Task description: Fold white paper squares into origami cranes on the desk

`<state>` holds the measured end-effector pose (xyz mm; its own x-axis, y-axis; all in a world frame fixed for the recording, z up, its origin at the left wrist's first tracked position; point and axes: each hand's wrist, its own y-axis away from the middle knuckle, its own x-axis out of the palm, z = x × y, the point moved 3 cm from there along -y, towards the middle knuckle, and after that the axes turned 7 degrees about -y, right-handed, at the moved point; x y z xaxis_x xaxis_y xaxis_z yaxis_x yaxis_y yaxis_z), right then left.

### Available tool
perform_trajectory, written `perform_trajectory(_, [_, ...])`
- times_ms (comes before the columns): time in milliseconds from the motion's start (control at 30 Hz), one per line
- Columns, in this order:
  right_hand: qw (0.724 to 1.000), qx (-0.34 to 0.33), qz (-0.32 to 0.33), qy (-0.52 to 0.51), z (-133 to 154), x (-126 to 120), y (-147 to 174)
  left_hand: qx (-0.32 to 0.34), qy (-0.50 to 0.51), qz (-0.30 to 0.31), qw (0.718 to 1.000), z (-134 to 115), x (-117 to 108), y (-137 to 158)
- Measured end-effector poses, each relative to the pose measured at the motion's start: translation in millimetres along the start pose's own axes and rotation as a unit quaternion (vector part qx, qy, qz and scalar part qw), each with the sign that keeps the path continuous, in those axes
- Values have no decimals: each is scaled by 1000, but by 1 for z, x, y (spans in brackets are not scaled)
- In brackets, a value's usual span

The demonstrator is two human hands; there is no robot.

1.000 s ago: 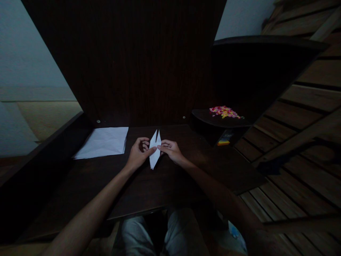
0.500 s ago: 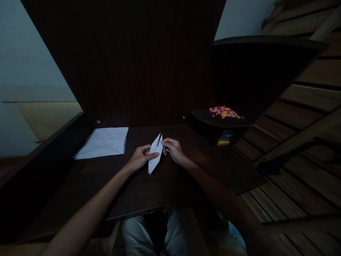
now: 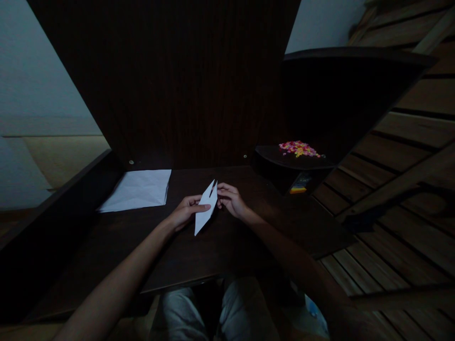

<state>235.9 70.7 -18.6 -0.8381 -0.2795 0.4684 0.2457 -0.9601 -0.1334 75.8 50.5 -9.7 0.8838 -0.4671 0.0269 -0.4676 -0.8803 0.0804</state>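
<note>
A folded white paper, long and diamond-shaped with a slit between two points at its top, is held above the dark desk. My left hand grips its left side, thumb lying across the front and fingers behind. At the upper right edge, my right hand has its bent fingers against the right-hand point, the fingertips partly hidden by the paper. Left of my hands, a stack of white paper sheets lies on the desk.
The dark wooden desk has a tall back panel and a raised left side. On a low corner shelf at the right sits a pile of small pink and yellow pieces. Wooden slats stand further right.
The folded paper has tilted a little, its lower tip swinging left. My right fingers have slipped further behind its right-hand point, and my left hand has moved slightly left.
</note>
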Motion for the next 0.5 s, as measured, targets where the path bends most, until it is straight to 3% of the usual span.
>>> perform_trajectory(500, [999, -31, 42, 3, 1, 4, 1, 22, 1, 8, 1000, 3, 2, -3])
